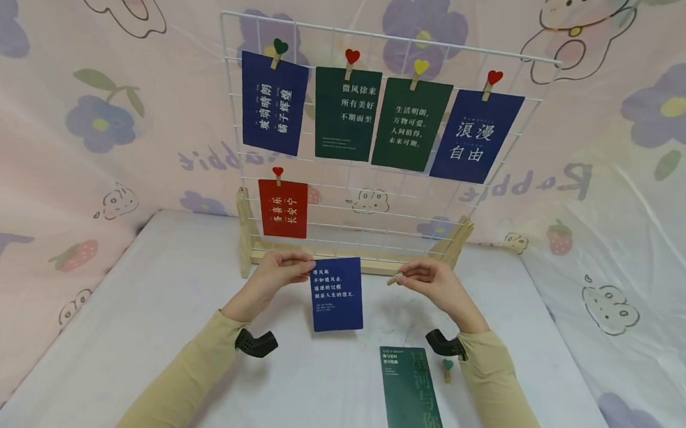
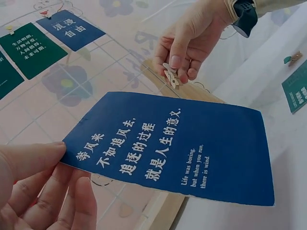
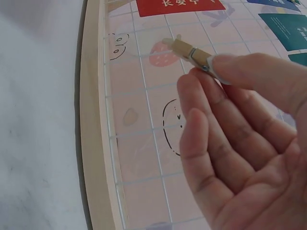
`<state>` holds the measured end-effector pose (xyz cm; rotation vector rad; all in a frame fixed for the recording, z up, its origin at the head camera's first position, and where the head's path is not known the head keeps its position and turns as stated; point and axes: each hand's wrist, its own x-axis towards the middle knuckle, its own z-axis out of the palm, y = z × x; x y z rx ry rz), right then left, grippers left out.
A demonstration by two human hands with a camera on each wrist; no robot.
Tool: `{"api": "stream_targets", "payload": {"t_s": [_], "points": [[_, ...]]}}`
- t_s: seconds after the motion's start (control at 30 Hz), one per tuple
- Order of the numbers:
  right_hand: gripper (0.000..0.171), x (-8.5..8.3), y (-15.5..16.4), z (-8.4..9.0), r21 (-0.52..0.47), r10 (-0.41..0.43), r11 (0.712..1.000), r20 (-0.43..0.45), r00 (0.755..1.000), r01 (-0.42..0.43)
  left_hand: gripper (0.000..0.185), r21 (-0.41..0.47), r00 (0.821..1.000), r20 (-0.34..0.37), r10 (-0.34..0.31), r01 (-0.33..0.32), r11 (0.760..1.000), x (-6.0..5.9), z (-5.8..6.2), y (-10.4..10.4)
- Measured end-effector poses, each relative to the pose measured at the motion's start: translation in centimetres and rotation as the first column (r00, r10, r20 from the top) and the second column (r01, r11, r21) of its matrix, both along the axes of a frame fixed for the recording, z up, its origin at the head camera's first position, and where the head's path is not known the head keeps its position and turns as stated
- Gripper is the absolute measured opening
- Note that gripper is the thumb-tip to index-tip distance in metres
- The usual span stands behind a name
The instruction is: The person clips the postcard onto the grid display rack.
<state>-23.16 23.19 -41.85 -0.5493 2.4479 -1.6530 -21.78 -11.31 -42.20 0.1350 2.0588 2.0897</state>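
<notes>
Reads "等风来 不如追风去, 追逐的过程 就是人生的意义" with "Life was boring, but when you run, there is wind" on the blue card at frame centre. Upper right on the grid, "浪漫 自由" on a blue card; beside it, "生活明朗, 万物可爱" on a green card. On the pink backdrop, mirrored "Rabbit".

Card before grid rack

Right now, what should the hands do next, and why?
Probably lift the blue card to the grid beside the red card. The left hand pinches its corner, the right hand holds a wooden clip, and that row has free wire.
</notes>
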Motion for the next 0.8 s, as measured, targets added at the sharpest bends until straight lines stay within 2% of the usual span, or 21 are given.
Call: {"api": "stream_targets", "payload": {"t_s": [0.23,0.47,0.6,0.8], "points": [[0.024,0.0,-0.5,0.5,0.005,-0.009,1.0,0.008,1.0,0.009,0.028,0.006,1.0,-0.019,0.0,0.0,1.0,-0.2,0.5,0.2],[0.021,1.3,-2.0,3.1,0.012,0.006,1.0,-0.039,0.999,-0.005,0.029,-0.007,1.0,-0.023,0.014,-0.014,1.0,-0.5,0.9,0.4],[0.02,1.2,-2.4,3.2,-0.007,0.014,1.0,-0.05,0.999,-0.014,0.028,-0.004,0.999,-0.025,0.026,-0.026,1.0,-0.6,0.9,0.5],[0.021,-0.3,-2.1,1.1,-0.031,0.001,1.0,-0.05,0.999,-0.003,0.029,-0.009,0.999,-0.033,0.031,-0.032,0.999,-0.7,1.2,0.9]]}}
